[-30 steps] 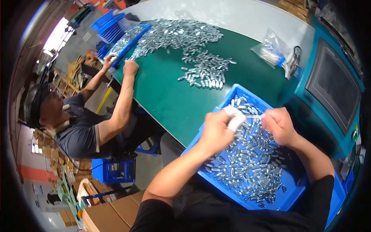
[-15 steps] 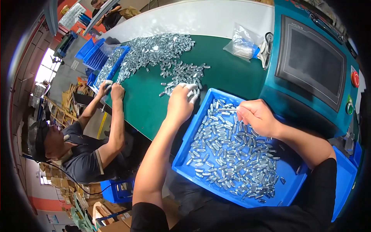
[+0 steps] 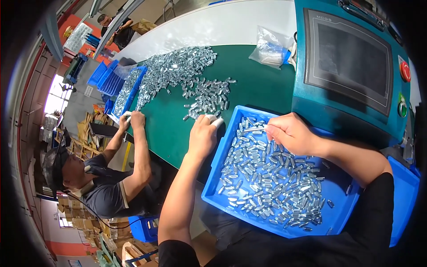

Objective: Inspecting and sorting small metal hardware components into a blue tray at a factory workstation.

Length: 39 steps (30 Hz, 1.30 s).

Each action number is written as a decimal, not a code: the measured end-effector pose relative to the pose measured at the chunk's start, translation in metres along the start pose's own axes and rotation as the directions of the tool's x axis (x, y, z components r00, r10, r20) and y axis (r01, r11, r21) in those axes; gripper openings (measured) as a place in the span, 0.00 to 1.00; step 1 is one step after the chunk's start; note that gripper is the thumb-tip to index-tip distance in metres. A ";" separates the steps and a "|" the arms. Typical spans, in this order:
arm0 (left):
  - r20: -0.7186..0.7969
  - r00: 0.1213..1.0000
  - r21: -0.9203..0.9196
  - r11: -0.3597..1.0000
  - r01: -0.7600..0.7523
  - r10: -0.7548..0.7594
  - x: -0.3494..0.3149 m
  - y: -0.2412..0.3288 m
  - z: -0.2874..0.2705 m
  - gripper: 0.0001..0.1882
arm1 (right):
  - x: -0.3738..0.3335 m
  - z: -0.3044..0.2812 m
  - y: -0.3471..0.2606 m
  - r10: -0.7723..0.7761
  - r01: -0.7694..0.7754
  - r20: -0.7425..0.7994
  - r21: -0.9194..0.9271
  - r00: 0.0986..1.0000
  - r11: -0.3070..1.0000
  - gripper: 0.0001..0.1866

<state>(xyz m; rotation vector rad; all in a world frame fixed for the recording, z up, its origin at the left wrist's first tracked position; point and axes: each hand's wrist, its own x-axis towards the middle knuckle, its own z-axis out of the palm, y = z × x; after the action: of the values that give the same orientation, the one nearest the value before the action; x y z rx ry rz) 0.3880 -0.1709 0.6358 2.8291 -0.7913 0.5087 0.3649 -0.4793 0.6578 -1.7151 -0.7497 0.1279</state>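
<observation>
My right hand (image 3: 291, 133) is closed in a pinch on a thin metal rod (image 3: 254, 129), which points left over the blue tray (image 3: 209, 182). Small shiny metal hex pieces (image 3: 262, 178) lie loose in that tray beneath it. White covers sit on fingertips of my left hand (image 3: 202, 137), whose fingers are curled together just left of the tray's far corner. Whatever they may hold is hidden. Beyond my left fingers, a small cluster of the same metal pieces (image 3: 211, 95) rests on the green tabletop (image 3: 167, 129).
A large heap of metal pieces (image 3: 178, 64) lies farther back, beside another blue tray (image 3: 137, 91). At left, a co-worker (image 3: 104, 182) has both hands at the table edge. A teal machine with a dark screen (image 3: 349, 62) stands right; a clear plastic bag (image 3: 270, 49) lies behind.
My left hand has drawn back from the cluster toward me, its fingers curling in. My right hand still pinches the rod over the tray. The whole view has shifted slightly.
</observation>
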 end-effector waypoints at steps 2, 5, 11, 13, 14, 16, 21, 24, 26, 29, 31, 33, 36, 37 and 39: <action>0.014 1.000 -0.047 0.999 -0.007 0.007 -0.003 0.002 0.000 0.14 | 0.000 0.000 0.000 0.027 -0.027 0.013 0.003 1.000 1.000 0.18; -0.060 0.993 -0.167 0.982 0.092 -0.104 -0.008 0.002 0.004 0.12 | 0.000 0.001 -0.002 0.050 -0.051 0.025 0.010 0.998 0.999 0.17; -0.036 0.979 -0.110 0.975 0.195 -0.200 -0.005 0.008 0.005 0.10 | -0.002 0.001 -0.001 0.045 -0.046 0.021 0.016 0.999 0.999 0.18; -0.042 0.974 -0.114 0.970 0.215 -0.221 -0.002 0.006 0.007 0.10 | -0.002 0.002 0.000 0.030 -0.031 0.019 0.025 0.999 0.999 0.18; -0.046 0.969 -0.122 0.964 0.235 -0.242 -0.002 0.006 0.008 0.10 | -0.001 0.004 0.001 0.020 -0.020 0.017 0.029 1.000 0.999 0.18; -0.004 0.911 -0.266 0.879 0.396 -0.411 0.003 0.015 0.003 0.13 | -0.003 0.001 0.001 0.017 -0.017 0.004 0.029 1.000 0.999 0.18; 0.085 0.820 -0.906 0.300 0.300 -0.566 -0.004 0.034 -0.021 0.10 | -0.002 0.001 -0.002 0.056 -0.057 0.031 0.035 0.998 0.998 0.20; 0.207 0.807 -0.972 -0.019 0.236 -0.553 -0.003 0.086 -0.044 0.11 | -0.002 0.000 0.000 0.071 -0.072 0.021 0.079 0.997 0.994 0.19; 0.271 0.809 -0.962 -0.133 0.237 -0.521 -0.012 0.101 -0.039 0.10 | -0.003 0.000 0.000 0.069 -0.070 0.015 0.103 0.997 0.992 0.18; 0.289 0.814 -0.957 -0.147 0.248 -0.503 -0.019 0.111 -0.031 0.11 | -0.001 0.002 -0.003 0.011 -0.016 0.077 0.057 0.997 0.998 0.17; 0.312 0.833 -0.950 -0.146 0.275 -0.458 -0.020 0.110 -0.032 0.10 | -0.001 0.002 -0.001 -0.009 0.008 0.091 0.012 0.996 1.000 0.17; 0.353 0.850 -0.935 -0.107 0.339 -0.392 -0.021 0.110 -0.031 0.10 | -0.001 0.003 0.000 -0.037 0.040 0.104 -0.029 0.994 0.999 0.17; 0.313 0.854 -0.950 -0.121 0.289 -0.416 -0.020 0.112 -0.026 0.10 | -0.002 0.002 -0.003 -0.059 0.059 0.049 -0.006 0.997 0.998 0.17; 0.314 0.852 -0.949 -0.120 0.291 -0.418 -0.020 0.111 -0.027 0.10 | -0.002 -0.001 -0.007 -0.030 0.030 0.056 -0.006 0.998 1.000 0.17; 0.338 0.825 -0.934 -0.267 0.235 -0.454 -0.018 0.111 -0.030 0.10 | -0.001 -0.001 -0.005 -0.013 0.014 0.049 -0.019 0.999 1.000 0.17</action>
<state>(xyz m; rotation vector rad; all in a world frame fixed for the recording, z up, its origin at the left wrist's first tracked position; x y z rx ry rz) 0.3066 -0.2490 0.6639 1.2189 -0.0174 -0.1017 0.3623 -0.4802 0.6622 -1.7306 -0.8003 0.1543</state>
